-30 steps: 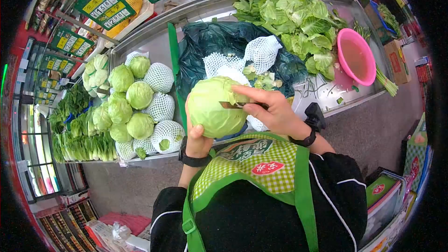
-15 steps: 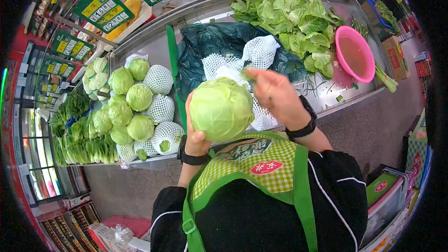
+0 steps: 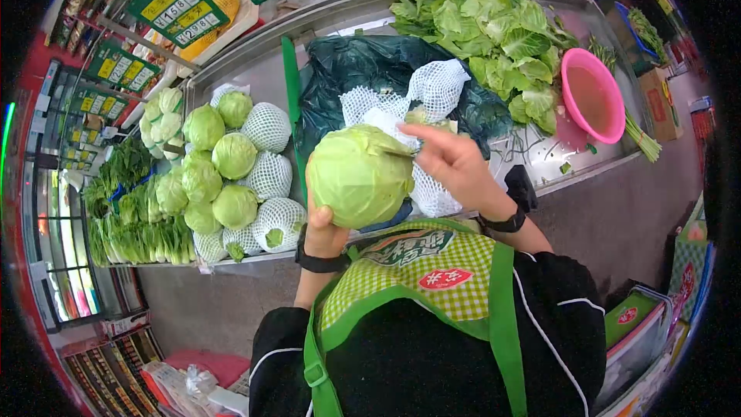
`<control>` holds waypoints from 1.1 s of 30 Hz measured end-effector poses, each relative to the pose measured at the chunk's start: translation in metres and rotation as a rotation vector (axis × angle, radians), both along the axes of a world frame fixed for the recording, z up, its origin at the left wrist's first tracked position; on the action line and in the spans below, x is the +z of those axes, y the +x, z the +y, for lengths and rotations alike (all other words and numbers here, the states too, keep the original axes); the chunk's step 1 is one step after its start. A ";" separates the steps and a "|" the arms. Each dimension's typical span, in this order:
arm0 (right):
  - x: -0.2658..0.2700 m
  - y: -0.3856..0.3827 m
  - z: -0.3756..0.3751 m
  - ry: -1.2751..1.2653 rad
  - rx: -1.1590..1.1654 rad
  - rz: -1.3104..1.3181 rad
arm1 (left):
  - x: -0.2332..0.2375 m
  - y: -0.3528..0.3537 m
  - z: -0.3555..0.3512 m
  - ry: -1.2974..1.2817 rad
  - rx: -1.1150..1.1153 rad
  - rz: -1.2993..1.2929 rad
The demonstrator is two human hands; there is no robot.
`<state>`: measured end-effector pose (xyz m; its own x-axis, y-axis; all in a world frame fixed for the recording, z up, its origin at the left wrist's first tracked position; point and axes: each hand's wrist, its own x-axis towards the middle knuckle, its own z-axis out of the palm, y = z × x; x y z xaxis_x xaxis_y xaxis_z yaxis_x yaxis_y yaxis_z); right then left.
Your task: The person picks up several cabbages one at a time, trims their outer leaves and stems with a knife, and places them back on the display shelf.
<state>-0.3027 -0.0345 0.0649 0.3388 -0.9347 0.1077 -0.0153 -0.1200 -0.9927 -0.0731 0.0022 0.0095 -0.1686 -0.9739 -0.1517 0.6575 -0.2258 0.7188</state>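
The fingers of your left hand (image 3: 326,233) are closed under the round pale-green cabbage (image 3: 359,174) at frame centre. Your right hand (image 3: 459,170), lifted off a moment ago, is back on its right side, so work on it seems unfinished. I cannot tell whether those fingers pinch anything. White foam nets (image 3: 436,85) lie behind.

Bright, even shop light; glare on the steel counter (image 3: 255,81); fisheye bends edges into black corners.
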 end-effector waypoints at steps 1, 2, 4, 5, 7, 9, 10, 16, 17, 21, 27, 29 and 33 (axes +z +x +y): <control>0.001 0.005 0.003 -0.002 -0.006 0.001 | 0.001 -0.001 0.000 0.033 0.009 -0.027; 0.001 0.010 0.005 -0.088 0.000 0.009 | 0.003 -0.002 -0.002 0.031 0.005 -0.026; 0.006 0.013 0.006 -0.171 0.006 0.019 | 0.014 -0.009 -0.003 -0.088 -0.007 -0.124; 0.013 0.012 0.006 -0.121 0.027 0.037 | 0.029 -0.019 -0.005 -0.125 0.048 -0.119; 0.010 0.014 0.006 -0.109 0.020 0.035 | 0.031 -0.017 -0.006 -0.165 0.047 -0.198; 0.006 0.014 0.003 -0.088 0.031 0.033 | 0.032 -0.018 -0.006 -0.199 0.063 -0.272; 0.004 0.014 0.002 -0.073 0.044 0.030 | 0.031 -0.018 -0.006 -0.197 0.060 -0.272; -0.008 0.005 -0.013 0.455 0.112 -0.546 | 0.029 -0.015 -0.005 -0.200 0.004 -0.204; -0.025 -0.001 -0.022 0.511 0.116 -0.654 | 0.031 -0.016 -0.004 -0.188 -0.035 -0.180; -0.077 -0.005 -0.049 0.463 -0.346 -0.332 | -0.012 -0.001 0.007 0.033 -0.080 0.089; -0.187 -0.029 -0.058 -0.019 -0.494 0.619 | 0.014 -0.010 -0.005 0.093 -0.016 0.220; -0.122 -0.014 -0.040 0.023 -0.448 0.329 | 0.014 -0.009 -0.008 0.161 -0.008 0.235; -0.025 0.013 0.003 -0.109 -0.266 -0.021 | 0.019 -0.014 -0.014 0.138 -0.057 0.233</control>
<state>-0.2897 -0.0313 0.0399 0.0794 -0.9729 0.2170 -0.0403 -0.2206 -0.9745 -0.0873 -0.0116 0.0289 -0.2684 -0.9347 -0.2330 0.7851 -0.3524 0.5093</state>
